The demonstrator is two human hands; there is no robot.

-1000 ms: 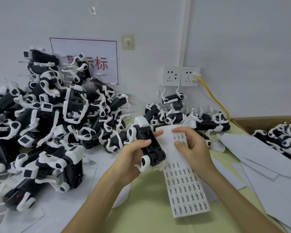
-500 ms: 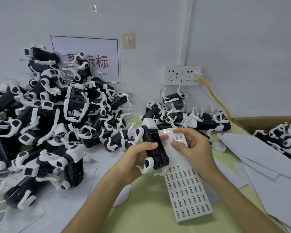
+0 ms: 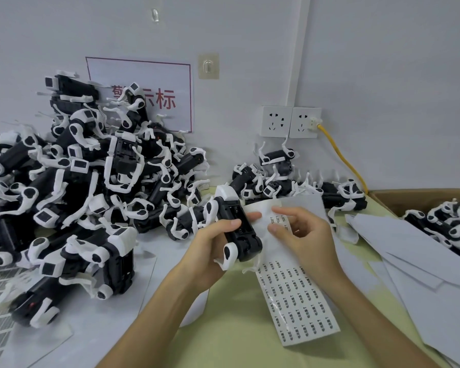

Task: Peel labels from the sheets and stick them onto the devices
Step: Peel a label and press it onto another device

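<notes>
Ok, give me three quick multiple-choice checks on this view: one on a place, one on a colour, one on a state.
1. The cardboard box sits: A) at the far right B) under the sign C) in front of the left pile.
2. The cable in the wall socket is: A) red B) yellow C) black.
3. The left hand: A) lies flat B) grips a device C) holds only paper.
1A: its rim shows at the far right. 2B: a yellow line runs down from the socket. 3B: its fingers curl round the black-and-white device, beside the label sheet that the right hand holds.
</notes>
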